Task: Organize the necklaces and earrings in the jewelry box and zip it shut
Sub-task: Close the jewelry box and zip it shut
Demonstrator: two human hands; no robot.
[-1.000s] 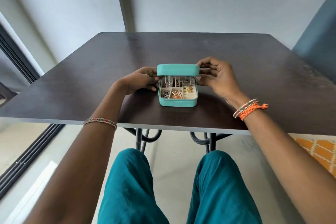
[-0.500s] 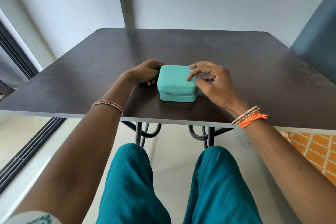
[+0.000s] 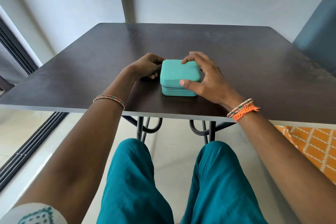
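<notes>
Turquoise and soft-looking, the jewelry box point(image 3: 179, 78) lies with its lid down on the dark tabletop point(image 3: 254, 71), near the front edge and directly in front of the person. This head view is the only one, so everything is told from it. The necklaces and earrings are not visible; I judge they are inside, under the lid.

At the left side of the box is the left hand point(image 3: 145, 68). Its fingers are curled and their tips reach the left wall of the box. Whether they pinch a zip puller or only press against the wall I cannot tell, because the contact is hidden behind the knuckles. In my judgement this hand is placed there to stop the box from sliding, or to begin the zip.

From the other side, the right hand point(image 3: 205, 78) spans the lid: the thumb lies on the front right corner, close to the seam, and the fingers curve over the back right edge, so the lid is clamped between them. This grip probably keeps the lid pressed flat, so that the two halves of the zip meet.

A dark line runs along the front seam point(image 3: 174, 87); it seems the zip is not yet drawn there, though this is not sure. The zipping appears to be the step that remains.
</notes>
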